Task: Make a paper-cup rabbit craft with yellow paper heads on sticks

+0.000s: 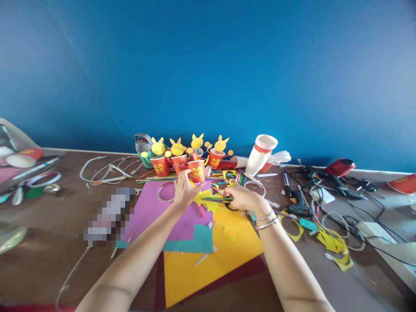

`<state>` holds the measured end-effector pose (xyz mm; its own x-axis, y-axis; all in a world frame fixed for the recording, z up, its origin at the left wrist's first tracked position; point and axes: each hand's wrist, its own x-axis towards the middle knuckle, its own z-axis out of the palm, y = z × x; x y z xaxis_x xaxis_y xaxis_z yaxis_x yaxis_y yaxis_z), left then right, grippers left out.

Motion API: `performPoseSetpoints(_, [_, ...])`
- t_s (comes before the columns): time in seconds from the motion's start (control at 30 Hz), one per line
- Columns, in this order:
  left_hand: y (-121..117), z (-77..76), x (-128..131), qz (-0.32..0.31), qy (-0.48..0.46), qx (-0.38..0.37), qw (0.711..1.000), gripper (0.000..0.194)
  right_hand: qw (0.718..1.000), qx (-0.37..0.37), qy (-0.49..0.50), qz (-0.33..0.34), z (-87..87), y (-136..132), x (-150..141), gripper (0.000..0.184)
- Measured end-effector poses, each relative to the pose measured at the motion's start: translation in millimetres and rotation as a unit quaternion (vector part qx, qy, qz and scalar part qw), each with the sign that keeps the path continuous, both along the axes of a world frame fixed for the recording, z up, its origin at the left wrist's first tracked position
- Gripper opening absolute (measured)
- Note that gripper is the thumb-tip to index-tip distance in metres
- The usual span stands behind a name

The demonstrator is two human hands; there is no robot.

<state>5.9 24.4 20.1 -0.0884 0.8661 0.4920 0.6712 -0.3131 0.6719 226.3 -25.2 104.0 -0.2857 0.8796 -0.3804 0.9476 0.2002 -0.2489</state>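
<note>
At the middle of the table, my left hand [184, 190] has its fingers curled against the left side of a red paper cup [197, 172] with gold lettering. Its thumb reaches below the cup. My right hand [242, 198], with bangles at the wrist, is closed around the handle end of a pair of scissors [212, 199]. The blades point left over yellow paper [221, 242]. Behind stand several red cups, each bearing a yellow paper figure with ears, such as this figure [158, 147]. Purple paper [152, 216] lies under the left forearm.
A stack of white paper cups [260, 156] leans at the back right. Glue gun [299, 201], black cables and yellow paper scraps [334, 245] lie to the right. A tape roll [166, 191] rests on the purple paper. White cable [110, 171] and a grey-green bottle [143, 147] are at the back left.
</note>
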Motion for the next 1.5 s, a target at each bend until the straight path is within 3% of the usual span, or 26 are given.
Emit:
performPoseSetpoints(0.1, [2,-5.5,3,0.003,-0.028,-0.023,0.999,0.061,0.999,0.025,-0.007,-0.026,3.4,1,8,0.048])
performPoseSetpoints(0.3, [8,-12.8,-1,-0.029,-0.063,0.003,0.998,0.053,0.994,0.065,-0.058,-0.060,1.6,2,10,0.038])
performPoseSetpoints(0.4, [10,-15.1,-3,-0.027,-0.058,0.021,0.998,0.045,0.989,0.085,-0.079,-0.088,-0.9,0,4,0.041])
performPoseSetpoints(0.5, [10,-15.6,-3,-0.008,-0.051,0.038,0.998,0.041,0.975,0.155,-0.106,-0.115,-1.3,-5,-12,0.034])
performPoseSetpoints(0.57, [9,-15.0,-4,-0.004,-0.044,0.044,0.998,0.040,0.973,0.190,-0.091,-0.090,-3.0,-8,-28,0.027])
performPoseSetpoints(0.67, [10,-14.7,-5,-0.010,-0.030,0.067,0.997,0.038,0.984,0.174,-0.029,0.022,-11.1,-13,-51,0.032])
performPoseSetpoints(0.73, [11,-15.5,-6,-0.018,-0.025,0.088,0.996,0.038,0.984,0.175,-0.025,0.033,-17.7,-13,-60,0.040])
performPoseSetpoints(0.8, [12,-16.9,-7,-0.024,-0.026,0.100,0.994,0.038,0.985,0.165,-0.043,0.039,-21.6,-12,-62,0.032])
performPoseSetpoints(0.9, [15,-18.7,-9,-0.026,-0.027,0.104,0.994,0.037,0.985,0.151,-0.063,0.050,-22.1,-9,-60,0.023])
performPoseSetpoints(1.03, [15,-18.9,-9,-0.024,-0.025,0.099,0.994,0.035,0.982,0.167,-0.067,0.060,-24.9,-8,-59,0.029])
performPoseSetpoints(1.2, [14,-14.8,-10,-0.014,-0.014,0.088,0.996,0.034,0.982,0.158,-0.078,0.071,-29.2,-5,-55,0.021])
performPoseSetpoints(1.5, [12,-7.7,-9,-0.002,-0.041,0.025,0.999,0.032,0.987,0.156,-0.022,0.013,-3.9,7,-17,0.027])
